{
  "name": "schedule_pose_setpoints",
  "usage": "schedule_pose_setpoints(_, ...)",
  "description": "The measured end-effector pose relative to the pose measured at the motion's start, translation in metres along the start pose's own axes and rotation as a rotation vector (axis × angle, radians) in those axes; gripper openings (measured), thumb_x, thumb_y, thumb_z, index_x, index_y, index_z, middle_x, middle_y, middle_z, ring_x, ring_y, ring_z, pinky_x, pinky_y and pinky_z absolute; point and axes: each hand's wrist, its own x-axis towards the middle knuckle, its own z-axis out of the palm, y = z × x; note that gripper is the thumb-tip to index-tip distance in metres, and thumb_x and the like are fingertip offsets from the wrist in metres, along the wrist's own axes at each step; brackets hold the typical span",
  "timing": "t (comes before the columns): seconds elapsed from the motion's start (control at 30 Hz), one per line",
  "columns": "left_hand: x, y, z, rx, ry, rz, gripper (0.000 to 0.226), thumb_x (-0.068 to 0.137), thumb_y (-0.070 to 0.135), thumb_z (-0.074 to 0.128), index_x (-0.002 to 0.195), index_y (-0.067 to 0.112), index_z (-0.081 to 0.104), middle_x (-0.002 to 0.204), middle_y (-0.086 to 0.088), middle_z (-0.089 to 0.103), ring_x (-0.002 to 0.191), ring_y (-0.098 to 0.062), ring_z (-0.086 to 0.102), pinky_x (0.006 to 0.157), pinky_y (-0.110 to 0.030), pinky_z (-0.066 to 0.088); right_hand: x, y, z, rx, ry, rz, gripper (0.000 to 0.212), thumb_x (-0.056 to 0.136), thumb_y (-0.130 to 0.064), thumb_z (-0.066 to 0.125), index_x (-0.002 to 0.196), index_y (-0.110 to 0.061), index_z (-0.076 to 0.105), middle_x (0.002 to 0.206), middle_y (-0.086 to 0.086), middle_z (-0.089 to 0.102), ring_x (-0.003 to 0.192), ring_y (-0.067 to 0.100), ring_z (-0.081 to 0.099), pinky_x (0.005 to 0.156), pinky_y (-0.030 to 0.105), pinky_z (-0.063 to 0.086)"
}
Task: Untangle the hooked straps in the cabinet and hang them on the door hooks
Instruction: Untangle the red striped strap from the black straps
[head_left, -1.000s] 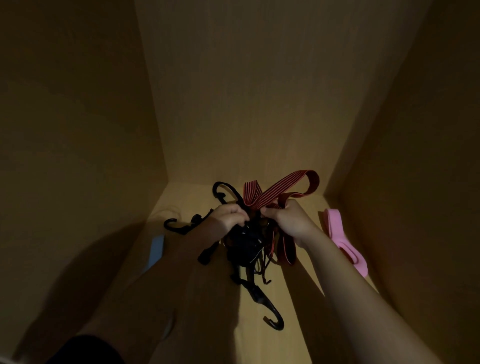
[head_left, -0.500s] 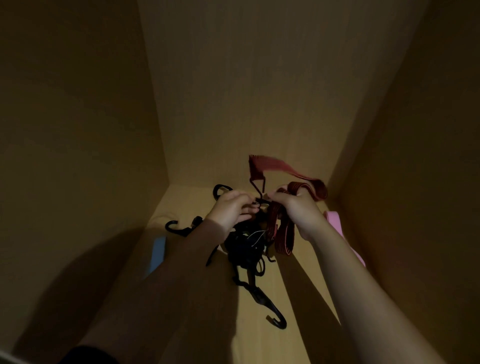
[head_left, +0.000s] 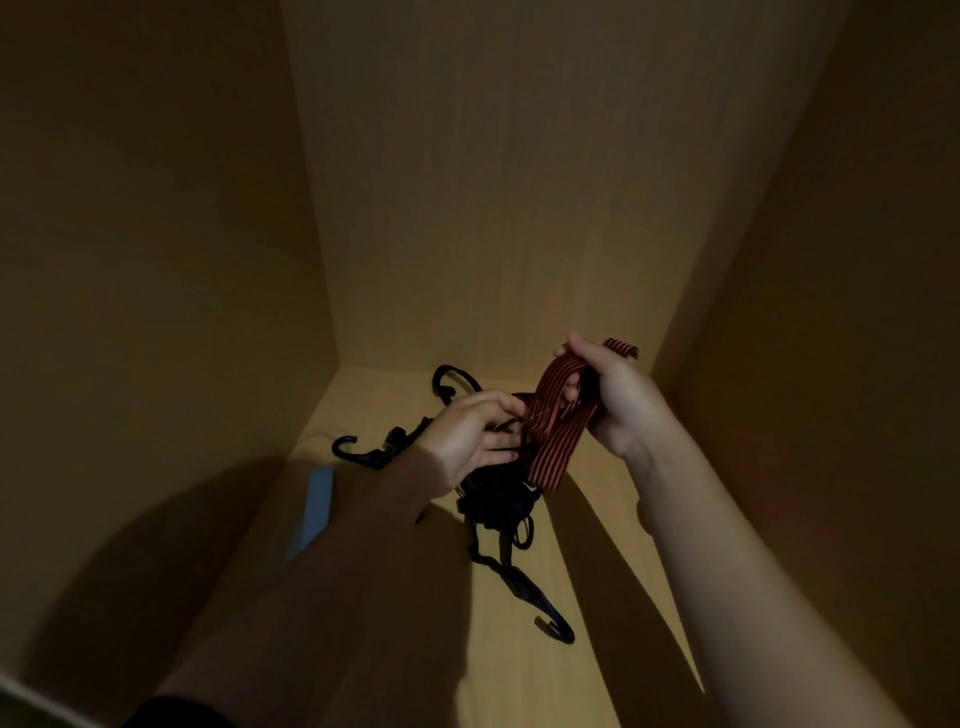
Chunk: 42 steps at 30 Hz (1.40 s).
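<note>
Red-and-black striped strap (head_left: 553, 436) now runs as a flat folded band from the right hand (head_left: 618, 400) down to the black tangle (head_left: 498, 506) on the cabinet floor (head_left: 597, 597); half a second ago it arched loose above both hands. The right hand has lifted higher, toward the back corner, its grip closed round the strap's upper fold. The left hand (head_left: 467, 441) stays low at the top of the tangle, its grip pinching a thin dark piece just beside the strap; which piece cannot be told. The near hook (head_left: 556, 626), left hook (head_left: 353, 449) and back hook (head_left: 452, 376) lie as before. A blue object (head_left: 317, 506) rests by the left wall.
</note>
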Motion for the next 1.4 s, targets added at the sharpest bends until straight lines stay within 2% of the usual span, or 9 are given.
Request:
schedule_pose_setpoints(0.1,-0.004,0.003,-0.002,-0.175,-0.094,-0.026,0.021,0.094,0.012,0.036,0.088,0.010,0.056,0.101,-0.010,0.055,0.089,-0.024,0.059,0.087,-0.040,0.048,0.002,0.002,-0.002,0.124,0.016,0.037,0.020,0.090,-0.027,0.056,0.076,-0.013,0.058,0.045,-0.005,0.048,0.036,0.006,0.044,0.042,0.015,0.043)
schedule_pose_setpoints(0.2,-0.007,0.007,0.000,-0.065,-0.153,0.024,0.015,0.091,0.004,0.044,0.094,0.010,0.058,0.093,-0.005,0.063,0.082,-0.016,0.065,0.072,-0.029,0.054,0.005,0.002,-0.004,0.241,0.002,0.039,0.021,0.089,-0.032,0.056,0.078,-0.015,0.057,0.046,-0.007,0.051,0.038,0.006,0.047,0.052,0.021,0.047)
schedule_pose_setpoints(0.4,-0.007,0.019,0.002,0.006,0.006,0.104,0.012,0.091,0.003,0.051,0.086,0.011,0.058,0.072,-0.002,0.058,0.051,-0.002,0.056,0.047,-0.013,0.045,0.004,-0.001,-0.006,0.139,-0.006,-0.002,0.023,0.086,-0.037,0.060,0.078,-0.016,0.056,0.051,-0.005,0.055,0.045,0.007,0.050,0.055,0.023,0.050)
schedule_pose_setpoints(0.6,-0.007,0.042,-0.008,-0.070,0.126,0.163,0.012,0.091,0.003,0.050,0.085,0.010,0.058,0.068,0.000,0.049,0.045,-0.001,0.043,0.040,-0.011,0.034,-0.001,0.007,-0.012,-0.010,0.031,0.078,0.028,0.086,-0.040,0.059,0.088,-0.013,0.059,0.055,-0.001,0.054,0.048,0.011,0.047,0.056,0.025,0.044)
schedule_pose_setpoints(0.87,-0.017,0.081,0.003,-0.156,0.125,0.273,0.014,0.089,0.000,0.049,0.083,0.007,0.060,0.070,-0.002,0.053,0.044,-0.001,0.048,0.042,-0.012,0.041,-0.006,0.019,-0.020,-0.544,0.032,0.224,0.042,0.088,-0.050,0.049,0.090,-0.010,0.063,0.081,0.008,0.066,0.079,0.021,0.062,0.074,0.032,0.050)
schedule_pose_setpoints(1.0,-0.024,0.101,0.015,-0.177,0.088,0.300,0.017,0.089,0.000,0.048,0.078,0.008,0.058,0.066,0.000,0.051,0.040,0.000,0.046,0.040,-0.011,0.041,-0.016,0.012,-0.022,-0.842,-0.080,0.342,0.048,0.087,-0.056,0.044,0.086,-0.012,0.063,0.079,0.007,0.064,0.074,0.020,0.061,0.071,0.030,0.049)
schedule_pose_setpoints(1.2,-0.031,0.116,0.031,-0.103,0.078,0.322,0.019,0.087,0.001,0.051,0.071,0.011,0.055,0.063,0.001,0.045,0.037,0.000,0.043,0.036,-0.011,0.038,-0.034,-0.009,-0.006,-1.509,0.205,0.158,0.048,0.087,-0.056,0.048,0.083,-0.009,0.058,0.074,0.001,0.059,0.066,0.016,0.056,0.063,0.030,0.046)
schedule_pose_setpoints(1.3,-0.034,0.121,0.036,-0.119,0.074,0.305,0.022,0.087,0.002,0.052,0.068,0.013,0.053,0.063,0.001,0.043,0.036,0.000,0.042,0.036,-0.010,0.038,-0.040,-0.024,0.006,-1.225,0.244,-0.305,0.021,0.091,-0.026,0.048,0.106,-0.012,0.052,0.086,-0.001,0.057,0.076,0.019,0.056,0.062,0.030,0.046)
schedule_pose_setpoints(1.4,-0.040,0.126,0.041,-0.154,0.055,0.275,0.019,0.086,0.004,0.053,0.069,0.013,0.053,0.064,0.002,0.045,0.034,-0.001,0.042,0.035,-0.010,0.038,-0.057,-0.035,0.020,-0.607,0.051,-0.453,0.024,0.085,-0.003,0.048,0.102,-0.019,0.053,0.091,-0.007,0.058,0.083,0.011,0.053,0.065,0.021,0.040)
